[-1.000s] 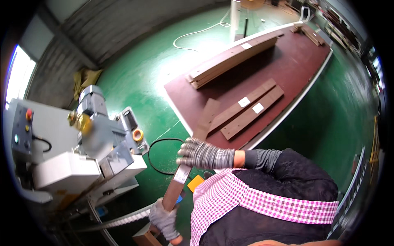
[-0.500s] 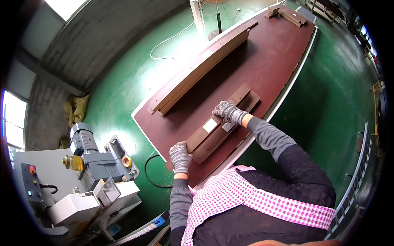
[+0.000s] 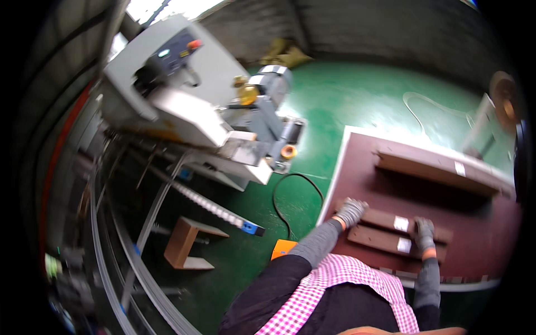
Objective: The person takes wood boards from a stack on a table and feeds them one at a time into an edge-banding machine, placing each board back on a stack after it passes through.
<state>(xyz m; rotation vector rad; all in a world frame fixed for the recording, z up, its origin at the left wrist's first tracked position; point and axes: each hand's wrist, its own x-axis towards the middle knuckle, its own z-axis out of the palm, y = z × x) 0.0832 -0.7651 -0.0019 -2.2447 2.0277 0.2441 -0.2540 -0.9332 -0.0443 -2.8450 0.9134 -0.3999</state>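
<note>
Two long brown boards lie side by side on a dark red tabletop (image 3: 363, 167). The far board (image 3: 382, 218) and the near board (image 3: 374, 237) each carry a white label. My left hand (image 3: 352, 211), in a grey striped glove, is closed over the left end of the far board. My right hand (image 3: 424, 232), gloved the same way, is closed over that board towards its right end. Its fingertips are small and blurred. Both boards stay flat on the table.
Beyond the boards, a stack of long brown profiles (image 3: 432, 170) lies on the table. At upper left stands a grey-white machine (image 3: 195, 114) with a motor (image 3: 271, 84). A black cable (image 3: 274, 198), an orange box (image 3: 283, 248), a brown U-shaped piece (image 3: 181, 245) and metal rails (image 3: 137, 265) are at left.
My view has swung left, so the machine and rails fill more of it and the table sits at the right. Both hands remain on the far board.
</note>
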